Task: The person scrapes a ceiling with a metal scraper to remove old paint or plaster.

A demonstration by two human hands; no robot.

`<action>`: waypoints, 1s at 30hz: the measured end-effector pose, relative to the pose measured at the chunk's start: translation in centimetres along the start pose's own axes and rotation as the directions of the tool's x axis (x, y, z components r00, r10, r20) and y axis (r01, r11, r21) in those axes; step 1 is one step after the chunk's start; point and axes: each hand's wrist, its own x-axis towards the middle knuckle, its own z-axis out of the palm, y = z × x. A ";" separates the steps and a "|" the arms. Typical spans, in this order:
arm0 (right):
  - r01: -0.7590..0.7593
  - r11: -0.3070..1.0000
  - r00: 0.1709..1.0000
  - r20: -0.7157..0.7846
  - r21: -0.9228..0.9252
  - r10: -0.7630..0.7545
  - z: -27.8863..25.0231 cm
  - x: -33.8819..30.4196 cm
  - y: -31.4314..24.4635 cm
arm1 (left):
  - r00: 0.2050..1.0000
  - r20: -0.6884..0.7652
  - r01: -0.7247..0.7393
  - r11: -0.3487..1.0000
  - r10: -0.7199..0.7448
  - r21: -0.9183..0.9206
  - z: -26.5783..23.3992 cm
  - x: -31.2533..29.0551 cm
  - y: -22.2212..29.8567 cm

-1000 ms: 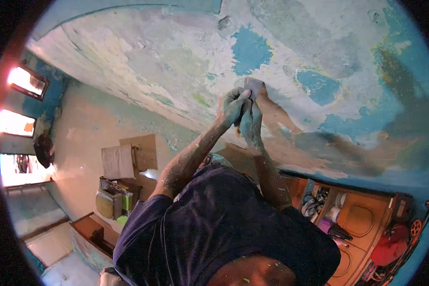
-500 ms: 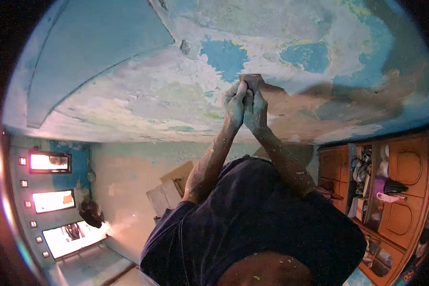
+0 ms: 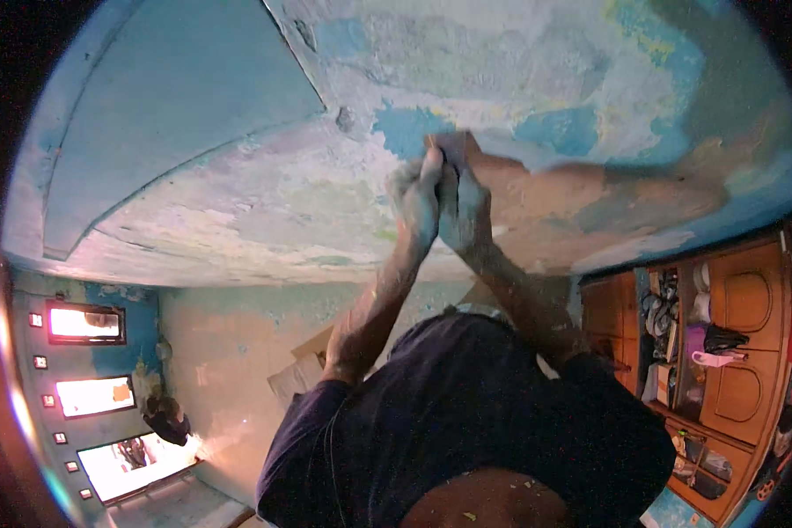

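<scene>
Clasping a flat, grey-brown, square-edged blade [image 3: 451, 150] tightly between a dusty bare left hand [image 3: 416, 198] and a dusty bare right hand [image 3: 466, 211], pressed side by side with thumb and fingers closed about its lower end. Holding it overhead at the lower right edge of a ragged bright-blue paint patch [image 3: 402, 132] on a mottled white-and-green plaster surface [image 3: 282, 194]. Dressed in a dark short-sleeved shirt [image 3: 475, 396], to the left of an orange-brown panelled wooden cabinet [image 3: 748, 290] with crowded shelves.
</scene>
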 end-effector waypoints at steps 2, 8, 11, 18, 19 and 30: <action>0.096 0.911 0.995 -0.034 0.402 -0.090 0.3 0.4 -0.2 | 0.996 -0.075 -0.047 0.991 0.057 0.128 -0.6 -0.2 -2.1; 0.145 0.939 0.989 0.015 -0.312 -0.148 -2.2 1.2 -2.5 | 0.997 -0.037 -0.057 0.991 0.062 0.121 2.5 0.0 3.7; -0.026 0.997 0.992 0.125 -0.069 0.034 -2.8 -0.3 -6.0 | 0.999 -0.009 -0.031 0.999 0.031 0.009 2.9 -0.8 3.9; -0.473 0.823 0.870 0.316 0.314 0.379 -8.0 -3.0 -3.2 | 0.990 0.083 0.141 0.909 -0.117 -0.392 3.7 -1.3 -0.6; -0.496 0.792 0.857 0.346 0.356 0.381 -8.5 -3.1 -3.2 | 0.987 0.086 0.160 0.924 -0.139 -0.347 3.8 -1.5 -0.4; 0.185 0.863 0.982 0.060 -0.470 -0.178 -8.0 -4.3 -3.0 | 0.996 -0.028 -0.088 0.996 0.088 0.007 4.2 -2.5 -1.7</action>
